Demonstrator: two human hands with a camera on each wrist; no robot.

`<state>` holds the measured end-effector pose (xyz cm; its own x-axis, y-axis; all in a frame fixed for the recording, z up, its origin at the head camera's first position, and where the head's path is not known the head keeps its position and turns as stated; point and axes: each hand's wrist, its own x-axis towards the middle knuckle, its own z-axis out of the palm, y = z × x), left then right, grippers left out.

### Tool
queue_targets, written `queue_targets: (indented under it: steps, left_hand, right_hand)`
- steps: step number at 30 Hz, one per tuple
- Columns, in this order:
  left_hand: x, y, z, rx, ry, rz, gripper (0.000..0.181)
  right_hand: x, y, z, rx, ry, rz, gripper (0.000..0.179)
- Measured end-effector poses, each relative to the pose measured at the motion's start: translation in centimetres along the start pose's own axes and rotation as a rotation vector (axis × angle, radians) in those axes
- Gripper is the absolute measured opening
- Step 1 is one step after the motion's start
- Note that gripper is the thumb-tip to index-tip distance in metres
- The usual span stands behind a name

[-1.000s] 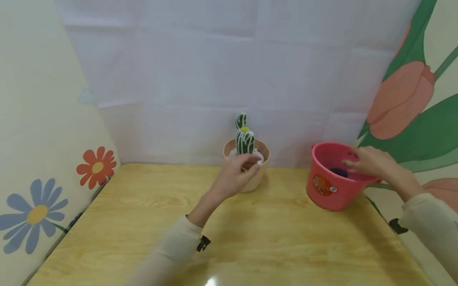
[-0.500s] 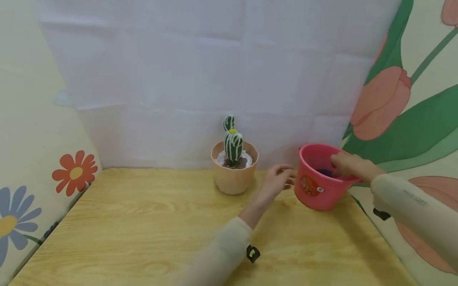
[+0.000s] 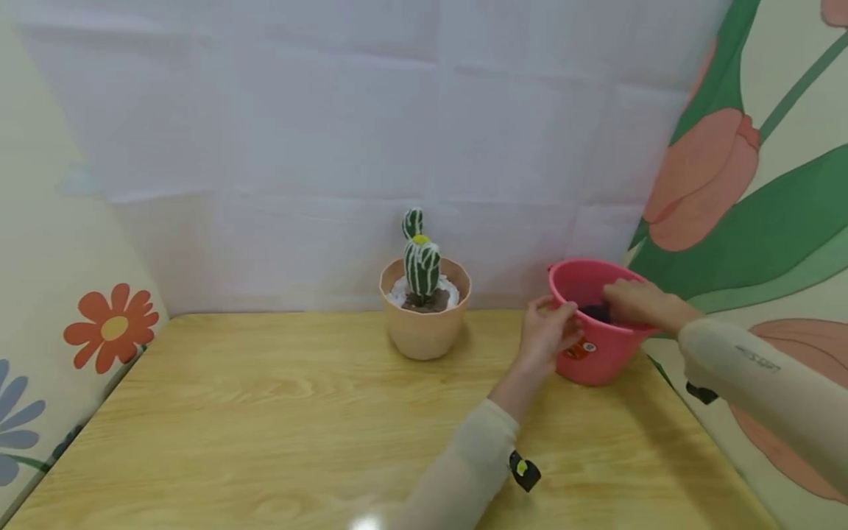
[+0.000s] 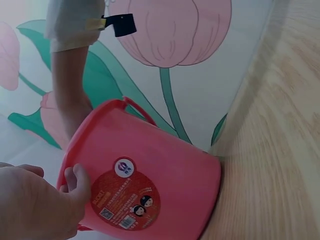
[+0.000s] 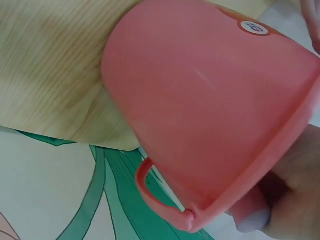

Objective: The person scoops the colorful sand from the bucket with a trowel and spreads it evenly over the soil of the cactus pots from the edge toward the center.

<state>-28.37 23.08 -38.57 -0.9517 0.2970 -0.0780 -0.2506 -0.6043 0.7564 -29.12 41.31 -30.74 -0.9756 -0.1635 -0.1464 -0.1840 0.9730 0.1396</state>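
A pink plastic bucket (image 3: 596, 361) stands upright at the table's right. My left hand (image 3: 546, 335) holds its near-left rim; in the left wrist view the fingers of that left hand (image 4: 40, 205) curl at the edge, against the outer wall beside the round label (image 4: 125, 195). My right hand (image 3: 639, 303) reaches over the far side into the bucket, its fingertips hidden. A dark thing (image 3: 596, 313) lies inside by that hand. In the right wrist view, a pink handle with a grey end (image 5: 252, 217) sticks out from the curled right hand (image 5: 300, 185).
Left of the bucket stands a peach flowerpot (image 3: 424, 335) with a green-and-white cactus (image 3: 421, 269), brown filling and white edging. A white cloth (image 3: 331, 132) hangs behind the wooden table (image 3: 285, 412). Painted flowers cover the side walls.
My left hand has moved right, from in front of the flowerpot to the bucket's rim. My right hand has gone down deeper into the bucket. The view has shifted a little right.
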Motion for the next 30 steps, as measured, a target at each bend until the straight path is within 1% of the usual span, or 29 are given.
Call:
queue_targets:
  steps: [3, 7, 9, 11, 15, 18, 21, 23, 30]
  left_hand:
    - [0.3, -0.1, 0.0, -0.025, -0.01, 0.023, 0.045]
    - [1.0, -0.3, 0.1, -0.107, -0.033, 0.013, 0.047]
    - [1.2, -0.5, 0.2, -0.144, -0.024, 0.003, 0.047]
    - [1.4, -0.8, 0.2, -0.161, -0.014, -0.002, 0.046]
    - [1.6, -1.3, 0.1, -0.191, 0.005, -0.009, 0.046]
    - [1.6, -1.4, 0.2, -0.224, 0.013, -0.003, 0.047]
    - [1.6, -1.5, 0.3, -0.252, 0.02, 0.004, 0.047]
    - [1.6, -1.6, 0.4, -0.263, 0.025, 0.007, 0.046]
    - [1.7, -2.3, 0.7, -0.289, 0.031, 0.011, 0.044]
  right_hand:
    - [0.4, 0.0, -0.3, 0.003, 0.008, 0.007, 0.009]
    - [0.5, 0.3, -1.2, -0.022, 0.0, 0.031, 0.009]
    - [0.5, 0.5, -1.6, -0.039, 0.002, 0.037, 0.01]
    - [0.4, 0.6, -2.0, -0.064, 0.016, 0.038, 0.01]
    - [0.2, 1.1, -2.3, -0.114, 0.058, 0.031, 0.016]
    - [0.2, 1.6, -2.5, -0.156, 0.097, 0.011, 0.023]
    - [0.4, 2.2, -2.4, -0.176, 0.121, -0.004, 0.025]
    - [0.5, 2.6, -2.2, -0.166, 0.112, 0.0, 0.024]
    - [1.0, 4.0, -1.4, -0.04, 0.008, 0.066, 0.021]
